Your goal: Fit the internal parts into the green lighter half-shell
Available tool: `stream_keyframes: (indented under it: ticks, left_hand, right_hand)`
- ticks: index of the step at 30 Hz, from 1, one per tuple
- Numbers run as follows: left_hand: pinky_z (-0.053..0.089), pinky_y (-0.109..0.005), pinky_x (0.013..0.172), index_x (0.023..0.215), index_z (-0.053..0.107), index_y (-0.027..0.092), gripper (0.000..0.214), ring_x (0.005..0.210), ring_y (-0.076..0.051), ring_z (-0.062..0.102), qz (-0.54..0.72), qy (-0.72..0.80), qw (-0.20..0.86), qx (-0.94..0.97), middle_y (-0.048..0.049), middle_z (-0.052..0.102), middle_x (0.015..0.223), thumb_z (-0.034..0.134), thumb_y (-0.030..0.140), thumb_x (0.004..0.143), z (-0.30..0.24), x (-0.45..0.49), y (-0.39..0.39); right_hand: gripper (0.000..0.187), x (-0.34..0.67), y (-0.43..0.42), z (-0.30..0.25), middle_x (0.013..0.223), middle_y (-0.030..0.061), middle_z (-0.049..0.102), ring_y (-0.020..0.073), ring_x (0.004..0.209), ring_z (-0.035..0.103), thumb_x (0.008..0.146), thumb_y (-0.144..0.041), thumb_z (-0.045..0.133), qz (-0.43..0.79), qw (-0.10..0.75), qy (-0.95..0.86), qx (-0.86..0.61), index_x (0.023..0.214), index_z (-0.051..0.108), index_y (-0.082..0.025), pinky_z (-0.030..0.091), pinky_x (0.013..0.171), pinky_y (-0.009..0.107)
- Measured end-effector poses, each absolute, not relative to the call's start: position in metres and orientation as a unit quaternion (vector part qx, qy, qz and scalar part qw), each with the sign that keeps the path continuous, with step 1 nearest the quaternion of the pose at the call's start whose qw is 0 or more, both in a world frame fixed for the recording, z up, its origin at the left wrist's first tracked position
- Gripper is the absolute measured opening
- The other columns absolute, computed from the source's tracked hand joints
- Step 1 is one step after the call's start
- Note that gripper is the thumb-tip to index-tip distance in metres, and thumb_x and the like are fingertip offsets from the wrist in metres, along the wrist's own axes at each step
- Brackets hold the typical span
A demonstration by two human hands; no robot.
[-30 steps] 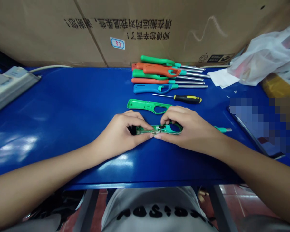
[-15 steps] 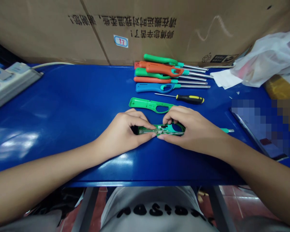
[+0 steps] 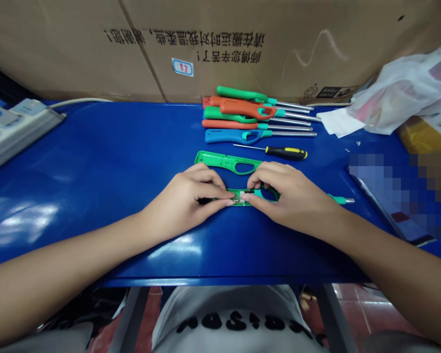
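An opened green gas lighter (image 3: 238,202) lies in front of me, its insides facing up and its metal tip sticking out past my right wrist. My left hand (image 3: 191,196) is closed on its handle end, thumb and forefinger pinching near the clear inner part. From the other side my right hand (image 3: 290,193) grips the body around the trigger opening, with the thumb pressed on the inner parts beside my left fingertips. The fingers hide much of the inside. Just beyond my hands rests the loose green half shell (image 3: 215,159), hollow side up.
A screwdriver (image 3: 286,152) lies beyond the shell, and past it several lighters (image 3: 238,136) are stacked. At the back stands a cardboard box (image 3: 77,54). A power strip (image 3: 18,130) sits left; a plastic bag (image 3: 393,98) and a tablet-like device (image 3: 385,206) are right.
My right thumb has moved up from the lighter's near edge onto the inner parts, covering the white wires. My left fingers have shifted slightly left.
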State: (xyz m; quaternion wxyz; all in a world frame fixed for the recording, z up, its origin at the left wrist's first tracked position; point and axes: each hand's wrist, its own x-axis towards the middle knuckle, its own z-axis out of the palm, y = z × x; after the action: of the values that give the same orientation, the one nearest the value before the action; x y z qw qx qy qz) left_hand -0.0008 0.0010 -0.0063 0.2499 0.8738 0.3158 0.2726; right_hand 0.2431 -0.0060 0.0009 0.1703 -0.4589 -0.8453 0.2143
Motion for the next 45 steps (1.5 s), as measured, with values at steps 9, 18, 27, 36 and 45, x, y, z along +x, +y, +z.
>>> stream_keyframes:
  ticks: [9,18,27,36,45]
  left_hand:
    - [0.054,-0.036,0.089,0.123,0.075,0.019,0.029,0.096,-0.021,0.066,0.225,0.279,0.215,0.908,-0.0074,0.076,0.104,0.068,0.023,0.094,0.000,-0.009,0.005]
    - [0.053,-0.033,0.087,0.104,0.082,0.024,0.016,0.093,-0.019,0.065,0.224,0.328,0.258,0.881,-0.0044,0.074,0.098,0.071,0.025,0.092,0.003,-0.013,0.011]
    - [0.053,-0.033,0.080,0.095,0.085,0.028,0.013,0.087,-0.018,0.066,0.262,0.405,0.358,0.799,-0.0034,0.070,0.091,0.082,0.032,0.083,-0.007,-0.006,0.008]
    - [0.052,-0.034,0.085,0.098,0.084,0.028,0.013,0.090,-0.018,0.065,0.238,0.410,0.305,0.826,-0.0028,0.068,0.095,0.077,0.030,0.087,-0.006,-0.007,0.003]
    - [0.052,-0.035,0.089,0.100,0.081,0.025,0.015,0.092,-0.019,0.067,0.244,0.402,0.234,0.851,-0.0032,0.074,0.099,0.072,0.032,0.091,0.000,-0.009,0.003]
  right_hand:
    - [0.010,0.247,0.001,-0.002,0.085,0.0020,0.065,0.0166,0.081,0.061,0.090,-0.023,0.070,0.217,0.210,-0.844,-0.443,0.083,0.063,-0.020,0.046,0.075,0.031]
    - [0.008,0.250,0.002,0.002,0.086,0.0026,0.066,0.0160,0.079,0.062,0.089,-0.017,0.066,0.214,0.207,-0.838,-0.458,0.082,0.065,-0.020,0.048,0.074,0.030]
    - [0.009,0.249,0.001,0.000,0.083,0.0022,0.066,0.0147,0.075,0.061,0.089,-0.017,0.068,0.230,0.213,-0.825,-0.470,0.080,0.066,-0.019,0.048,0.070,0.029]
    - [0.009,0.249,0.001,-0.001,0.082,0.0017,0.064,0.0140,0.074,0.060,0.088,-0.017,0.068,0.234,0.218,-0.823,-0.469,0.080,0.066,-0.019,0.048,0.069,0.029]
    - [0.006,0.244,-0.004,-0.003,0.094,0.0038,0.066,0.0168,0.083,0.061,0.091,-0.026,0.068,0.225,0.215,-0.835,-0.454,0.093,0.067,-0.020,0.048,0.075,0.031]
